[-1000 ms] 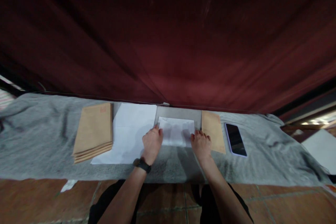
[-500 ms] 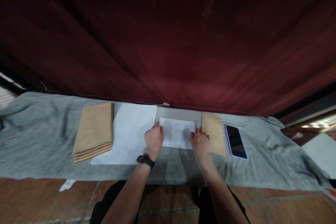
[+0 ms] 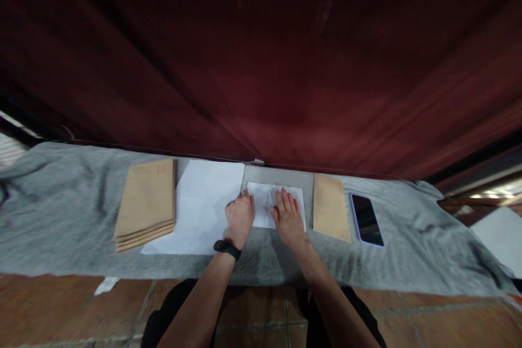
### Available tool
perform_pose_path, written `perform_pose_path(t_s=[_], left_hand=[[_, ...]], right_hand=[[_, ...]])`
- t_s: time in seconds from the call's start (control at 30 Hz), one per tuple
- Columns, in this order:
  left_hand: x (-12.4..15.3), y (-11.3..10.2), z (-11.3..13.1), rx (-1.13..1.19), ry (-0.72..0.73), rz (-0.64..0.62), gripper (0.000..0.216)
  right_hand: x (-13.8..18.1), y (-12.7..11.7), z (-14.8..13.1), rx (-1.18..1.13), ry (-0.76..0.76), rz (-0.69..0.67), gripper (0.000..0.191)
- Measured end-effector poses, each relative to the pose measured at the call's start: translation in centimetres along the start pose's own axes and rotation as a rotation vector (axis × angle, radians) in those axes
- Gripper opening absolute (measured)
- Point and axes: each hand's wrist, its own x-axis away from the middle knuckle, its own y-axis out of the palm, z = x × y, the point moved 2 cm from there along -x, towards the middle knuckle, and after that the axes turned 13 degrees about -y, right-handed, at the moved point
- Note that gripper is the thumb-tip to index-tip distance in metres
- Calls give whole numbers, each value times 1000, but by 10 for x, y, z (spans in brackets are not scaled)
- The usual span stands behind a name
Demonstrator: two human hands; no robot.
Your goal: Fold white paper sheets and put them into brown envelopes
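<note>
A folded white sheet of paper (image 3: 265,201) lies on a grey board (image 3: 281,176) in front of me. My left hand (image 3: 239,216), with a black watch on the wrist, rests curled on the sheet's left edge, fingertips pressing it down. My right hand (image 3: 289,215) lies flat on the middle of the sheet, fingers stretched out and together. Neither hand lifts the paper.
A stack of brown envelopes (image 3: 145,204) lies at the left, beside loose white sheets (image 3: 199,206). One brown envelope (image 3: 330,206) and a dark phone (image 3: 366,219) lie at the right. A grey cloth (image 3: 61,212) covers the surface. A dark red curtain (image 3: 261,54) hangs behind.
My right hand has slid left from the sheet's right edge onto its middle and flattened. My left hand has stayed at the left edge.
</note>
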Motion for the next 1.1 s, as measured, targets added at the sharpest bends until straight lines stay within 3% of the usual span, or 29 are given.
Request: perform_pose_path(t_s=[0.2, 0.3, 0.4, 0.5, 0.57, 0.77, 1.1], left_hand=[[-1, -1, -1, 7, -6, 5, 36], [2, -4, 3, 21, 14, 94, 34], [11, 2, 14, 103, 193, 172, 38], [21, 19, 27, 175, 452, 122, 45], [26, 31, 31, 175, 499, 83, 48], [25, 46, 29, 126, 447, 53, 55], [25, 44, 18, 79, 247, 91, 58]], right_hand=[[7, 10, 1, 35, -2, -14, 52], [8, 9, 1, 44, -1, -10, 53], [7, 8, 0, 52, 7, -25, 52], [8, 7, -1, 72, -12, -51, 51], [9, 7, 0, 88, -28, -63, 52], [10, 10, 5, 98, 10, -35, 51], [23, 16, 30, 111, 181, 114, 55]])
